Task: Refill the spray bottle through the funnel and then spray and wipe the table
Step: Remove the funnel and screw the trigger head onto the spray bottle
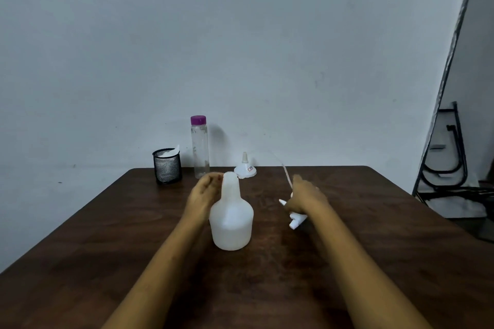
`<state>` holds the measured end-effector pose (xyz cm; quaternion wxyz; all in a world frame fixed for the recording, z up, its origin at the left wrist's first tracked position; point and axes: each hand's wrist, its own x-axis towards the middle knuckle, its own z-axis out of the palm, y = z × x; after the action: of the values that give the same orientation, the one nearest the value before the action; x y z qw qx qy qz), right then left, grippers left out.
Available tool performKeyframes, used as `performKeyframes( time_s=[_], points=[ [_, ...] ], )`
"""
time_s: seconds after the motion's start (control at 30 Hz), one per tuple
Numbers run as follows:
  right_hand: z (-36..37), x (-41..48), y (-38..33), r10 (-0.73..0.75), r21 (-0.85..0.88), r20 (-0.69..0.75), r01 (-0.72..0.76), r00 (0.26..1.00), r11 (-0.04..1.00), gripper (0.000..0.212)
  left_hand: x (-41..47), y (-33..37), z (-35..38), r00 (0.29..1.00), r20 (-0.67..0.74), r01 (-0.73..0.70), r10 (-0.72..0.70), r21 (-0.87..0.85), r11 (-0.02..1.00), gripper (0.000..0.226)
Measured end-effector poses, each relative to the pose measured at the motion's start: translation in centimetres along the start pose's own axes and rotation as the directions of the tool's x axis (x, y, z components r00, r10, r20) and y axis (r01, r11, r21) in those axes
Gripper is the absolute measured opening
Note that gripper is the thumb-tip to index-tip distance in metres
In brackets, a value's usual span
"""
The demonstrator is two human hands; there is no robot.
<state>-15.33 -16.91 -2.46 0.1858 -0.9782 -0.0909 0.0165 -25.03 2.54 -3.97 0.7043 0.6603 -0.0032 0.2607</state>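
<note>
The white spray bottle (pixel 231 218) is stood upright mid tabletop (pixel 374 222) with its top off. The left hand (pixel 204 191) is curled by the bottle's neck, though how tight that grip is can't be told. The spray head (pixel 295 218) with its tube is gripped in the right hand (pixel 307 195). The funnel (pixel 245 168) is parked upside down at the back, near a clear bottle (pixel 200 147) and a mesh cup (pixel 167 165).
</note>
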Motion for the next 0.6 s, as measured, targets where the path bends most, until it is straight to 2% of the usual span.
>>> performKeyframes(
  time_s=[0.07,0.17,0.27,0.37,0.5,0.6],
  points=[
    [-1.6,-0.6,-0.5,-0.077,-0.043,-0.142,0.072,0.987,0.996,0.055,-0.5,-0.1,-0.3,0.998,0.065,-0.029,0.018,0.166,0.986,0.022],
    [-3.9,-1.6,-1.7,-0.210,-0.110,-0.313,0.185,0.926,0.977,0.061,-1.0,-0.4,-0.5,0.993,0.115,-0.085,0.040,0.419,0.904,0.027],
    [-5.4,-2.1,-3.3,-0.345,-0.223,-0.415,0.273,0.842,0.936,0.068,-0.4,-0.5,-0.9,0.991,0.087,-0.134,0.103,0.534,0.835,0.021],
    [-6.4,-2.3,-4.1,-0.443,-0.364,-0.484,0.287,0.754,0.886,0.068,0.5,-0.6,-1.4,0.992,0.018,-0.108,0.127,0.650,0.752,0.031],
    [-7.2,-2.3,-4.0,-0.494,-0.425,-0.517,0.291,0.699,0.857,0.066,1.8,-0.6,-2.4,0.995,-0.068,-0.005,0.078,0.724,0.690,0.041],
    [-7.2,-2.4,-3.9,-0.523,-0.446,-0.541,0.302,0.659,0.843,0.065,2.8,-0.2,-3.4,0.994,-0.101,0.050,0.036,0.732,0.679,0.043]
  ],
)
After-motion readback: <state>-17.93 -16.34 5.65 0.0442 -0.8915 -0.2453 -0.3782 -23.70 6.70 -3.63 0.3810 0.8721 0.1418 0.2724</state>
